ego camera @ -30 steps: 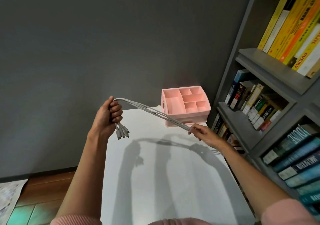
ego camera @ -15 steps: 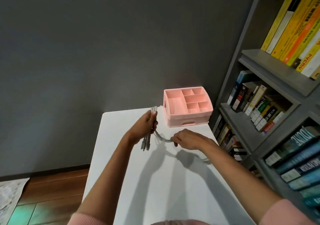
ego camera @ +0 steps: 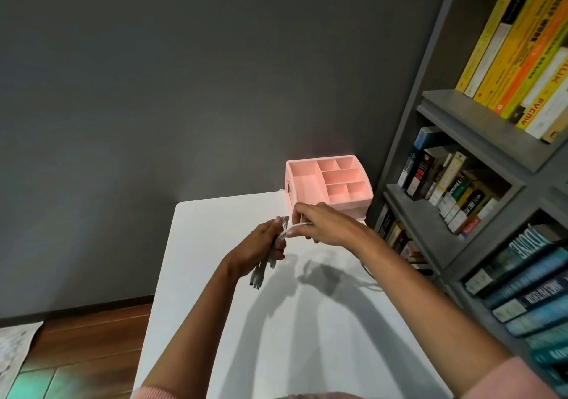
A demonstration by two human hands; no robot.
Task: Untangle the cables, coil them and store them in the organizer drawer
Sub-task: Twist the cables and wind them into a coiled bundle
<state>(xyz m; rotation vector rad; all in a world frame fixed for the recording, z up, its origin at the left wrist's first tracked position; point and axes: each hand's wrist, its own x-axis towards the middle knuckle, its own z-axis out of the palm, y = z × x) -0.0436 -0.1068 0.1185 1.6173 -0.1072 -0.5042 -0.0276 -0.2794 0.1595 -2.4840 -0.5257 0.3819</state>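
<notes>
As cables (ego camera: 287, 230) dangle | left hand (ego camera: 261, 246) grip curled round them | right hand (ego camera: 322, 225) grip pinching them

Both arms reach forward, left hand (ego camera: 261, 248) and right hand (ego camera: 322, 223) close together, fingers (ego camera: 305, 211) curled.

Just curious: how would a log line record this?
left hand: grips grey cable bundle; right hand: holds its loop; pink plastic organizer: behind hands
</notes>
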